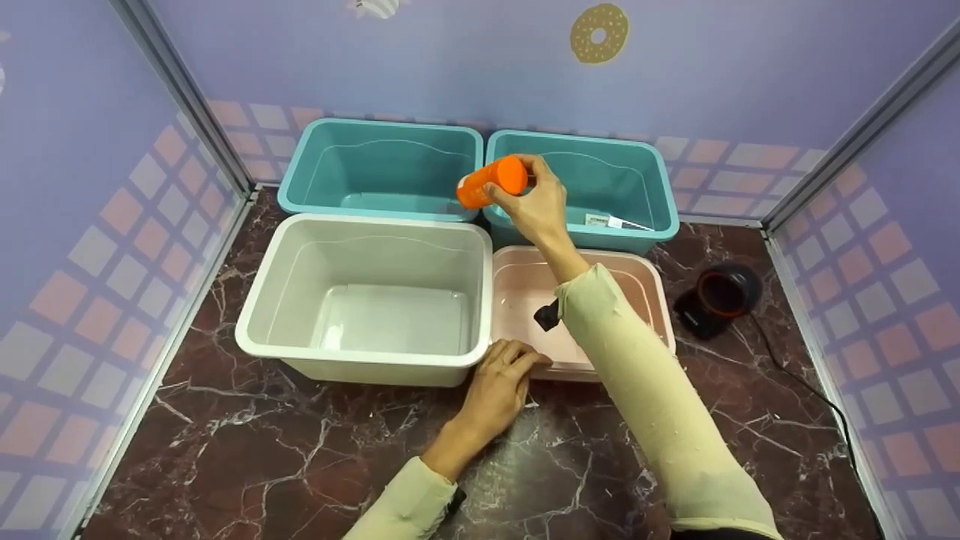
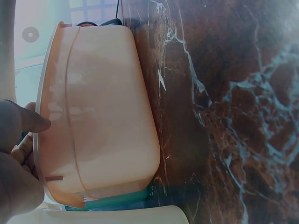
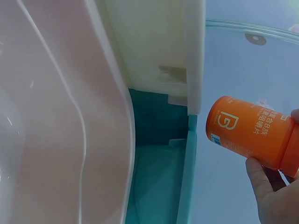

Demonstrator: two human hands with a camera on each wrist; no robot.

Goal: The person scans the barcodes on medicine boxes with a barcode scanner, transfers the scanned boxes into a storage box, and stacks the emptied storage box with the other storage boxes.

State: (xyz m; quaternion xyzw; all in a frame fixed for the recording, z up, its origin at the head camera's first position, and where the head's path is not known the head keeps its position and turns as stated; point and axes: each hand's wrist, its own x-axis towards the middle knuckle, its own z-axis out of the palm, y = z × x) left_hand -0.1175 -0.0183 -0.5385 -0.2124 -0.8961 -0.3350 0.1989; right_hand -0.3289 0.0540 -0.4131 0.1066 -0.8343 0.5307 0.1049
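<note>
My right hand [image 1: 541, 201] grips an orange bottle [image 1: 480, 184] by its capped end, held tilted above the gap between the two teal bins. White lettering and a small barcode show on the bottle [image 3: 250, 128] in the right wrist view. Lower down, my left hand [image 1: 499, 386] holds the near rim of the pink bin [image 1: 517, 300] at its left corner. The left wrist view shows the thumb [image 2: 39, 122] on the outside of that rim, with the other fingers behind it.
Left of the pink bin stands a white bin [image 1: 390, 322]. Behind are a left teal bin [image 1: 382, 131] and a right teal bin [image 1: 660, 187], the latter with a small white-labelled item [image 1: 611, 222] inside. A black device [image 1: 724, 292] with a cord sits at right on the marbled tabletop [image 1: 247, 450].
</note>
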